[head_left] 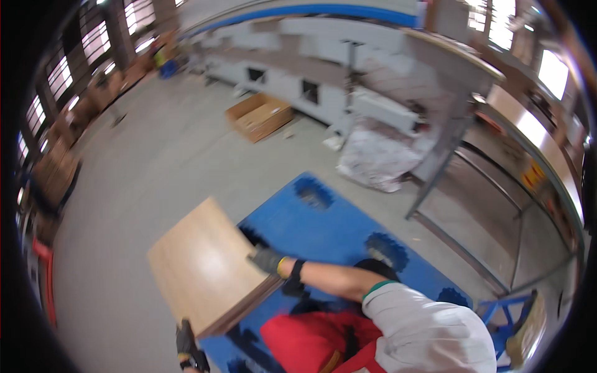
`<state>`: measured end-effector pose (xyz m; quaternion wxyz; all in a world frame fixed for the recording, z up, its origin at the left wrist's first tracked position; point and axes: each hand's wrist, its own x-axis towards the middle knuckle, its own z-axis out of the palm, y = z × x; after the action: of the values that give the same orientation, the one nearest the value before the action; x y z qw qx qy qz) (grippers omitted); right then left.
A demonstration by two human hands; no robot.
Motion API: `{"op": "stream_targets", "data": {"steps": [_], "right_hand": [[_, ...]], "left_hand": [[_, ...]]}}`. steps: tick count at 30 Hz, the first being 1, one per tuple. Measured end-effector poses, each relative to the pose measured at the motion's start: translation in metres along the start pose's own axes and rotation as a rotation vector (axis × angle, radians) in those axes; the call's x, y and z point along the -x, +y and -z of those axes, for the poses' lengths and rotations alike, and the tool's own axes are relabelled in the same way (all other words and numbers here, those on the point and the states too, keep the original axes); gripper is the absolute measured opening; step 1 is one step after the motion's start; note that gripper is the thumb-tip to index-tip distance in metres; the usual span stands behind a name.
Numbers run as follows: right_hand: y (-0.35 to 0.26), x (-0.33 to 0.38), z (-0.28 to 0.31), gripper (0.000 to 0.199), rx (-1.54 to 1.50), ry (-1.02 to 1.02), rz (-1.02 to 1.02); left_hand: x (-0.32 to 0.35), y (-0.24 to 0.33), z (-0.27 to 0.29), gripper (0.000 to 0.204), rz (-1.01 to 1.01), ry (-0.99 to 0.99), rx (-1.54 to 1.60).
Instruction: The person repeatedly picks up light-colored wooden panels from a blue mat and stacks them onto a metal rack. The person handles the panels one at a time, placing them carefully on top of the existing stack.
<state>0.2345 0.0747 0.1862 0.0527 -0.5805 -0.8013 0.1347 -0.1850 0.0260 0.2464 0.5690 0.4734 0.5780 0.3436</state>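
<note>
A stack of flat wooden boards (208,261), with a light, shiny wood-grain top, lies at the left side of a blue pallet (292,217). My right hand (268,260), in a dark grey glove with a yellow cuff, is closed on the right edge of the top board. At the near left corner of the stack is my left hand (185,342), also gloved, its fingers against the board's edge. Blur hides the exact finger positions, and I cannot tell whether the top board is lifted.
An open cardboard box (260,117) sits on the floor by a long white machine (298,68). Something wrapped in plastic (379,152) lies beside that machine. A grey metal frame table (460,245) stands at right, near a blue stool (510,326). Grey floor (137,186) stretches out at left.
</note>
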Motion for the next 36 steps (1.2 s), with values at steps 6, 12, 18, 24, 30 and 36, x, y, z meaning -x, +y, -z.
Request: {"op": "stream_targets", "data": {"steps": [6, 12, 18, 24, 30, 36], "right_hand": [[0.023, 0.057, 0.002, 0.047, -0.627, 0.231, -0.493], [0.207, 0.268, 0.191, 0.039, -0.308, 0.948, -0.298], [0.393, 0.609, 0.463, 0.031, -0.398, 1.687, -0.464], [0.427, 0.671, 0.563, 0.025, -1.181, 1.665, -0.095], [0.367, 0.617, 0.511, 0.030, -0.765, 1.320, -0.412], [0.206, 0.558, 0.452, 0.036, -0.769, 1.070, -0.346]], "left_hand": [[0.026, 0.028, -0.083, 0.091, 0.165, 0.053, -0.108], [-0.001, -0.021, 0.040, 0.073, 0.075, 0.551, -0.463], [-0.010, 0.100, -0.100, 0.052, -0.464, 0.470, -0.076], [0.019, 0.264, -0.426, 0.044, -0.476, -0.471, 0.290], [0.105, 0.319, -0.686, 0.014, -0.459, -1.333, 0.689], [0.208, 0.357, -0.750, 0.044, -0.853, -1.228, 0.835]]}}
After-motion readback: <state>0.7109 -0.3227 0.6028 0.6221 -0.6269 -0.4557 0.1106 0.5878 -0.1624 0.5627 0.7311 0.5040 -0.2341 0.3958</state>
